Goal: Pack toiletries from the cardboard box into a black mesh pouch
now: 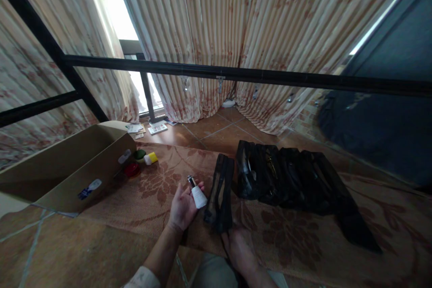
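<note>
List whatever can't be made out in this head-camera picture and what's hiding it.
Head view: any print on the white bottle in the left hand; too small and blurred.
Head view: grip of the right hand; fingertips lost in shadow by the narrow black mesh case.
Head view: exact contents of the black mesh compartments; veiled by dark mesh.
Head view: much of the cardboard box floor; its near wall blocks it.
</note>
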A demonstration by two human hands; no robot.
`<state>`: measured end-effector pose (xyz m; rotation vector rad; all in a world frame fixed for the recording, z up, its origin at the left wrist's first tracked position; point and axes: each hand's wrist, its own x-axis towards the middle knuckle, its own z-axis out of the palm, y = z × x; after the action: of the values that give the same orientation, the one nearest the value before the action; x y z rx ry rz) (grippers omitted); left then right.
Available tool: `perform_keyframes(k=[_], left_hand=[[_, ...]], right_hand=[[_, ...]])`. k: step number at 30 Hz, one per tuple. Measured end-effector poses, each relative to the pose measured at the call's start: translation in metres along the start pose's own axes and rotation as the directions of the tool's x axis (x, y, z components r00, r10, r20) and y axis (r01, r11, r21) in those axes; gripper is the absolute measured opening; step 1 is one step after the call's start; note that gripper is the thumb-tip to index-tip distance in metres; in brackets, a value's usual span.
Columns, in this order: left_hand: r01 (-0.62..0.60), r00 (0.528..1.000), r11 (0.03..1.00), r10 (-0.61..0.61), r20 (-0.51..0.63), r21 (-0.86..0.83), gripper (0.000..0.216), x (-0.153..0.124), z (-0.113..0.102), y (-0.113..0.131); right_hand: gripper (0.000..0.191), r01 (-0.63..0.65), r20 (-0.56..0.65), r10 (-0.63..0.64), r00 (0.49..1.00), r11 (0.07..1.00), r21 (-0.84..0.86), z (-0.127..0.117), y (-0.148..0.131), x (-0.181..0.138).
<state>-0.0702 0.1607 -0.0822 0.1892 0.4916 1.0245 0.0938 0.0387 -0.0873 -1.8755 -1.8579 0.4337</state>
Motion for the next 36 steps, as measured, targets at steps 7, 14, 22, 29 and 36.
perform_keyframes(k=[7,14,22,29,36], left_hand=[[-0.047,0.999,0.999,0.047,-0.014,0.020,0.031,0.002,0.000,-0.003],[-0.051,0.998,0.997,0.053,-0.034,0.058,0.033,0.003,-0.003,-0.007],[-0.066,0.997,0.996,0.068,-0.035,0.060,0.029,0.000,0.001,-0.007],[-0.057,0.998,0.998,0.057,-0.007,0.039,0.029,-0.003,0.005,-0.004],[-0.053,0.998,0.999,0.053,-0.034,0.005,0.033,-0.003,0.003,-0.005]], right_hand=[[0.029,0.006,0.009,-0.006,1.000,1.000,-0.020,0.002,0.002,-0.002],[0.031,-0.009,0.032,0.009,0.999,1.000,-0.006,0.006,0.007,-0.002],[0.030,0.076,-0.063,-0.075,0.995,0.997,0.007,0.008,0.010,-0.002],[0.031,-0.008,-0.007,0.007,1.000,0.996,-0.085,0.011,0.009,-0.004],[0.031,-0.096,0.012,0.099,0.995,0.988,-0.121,0.012,0.010,-0.002]])
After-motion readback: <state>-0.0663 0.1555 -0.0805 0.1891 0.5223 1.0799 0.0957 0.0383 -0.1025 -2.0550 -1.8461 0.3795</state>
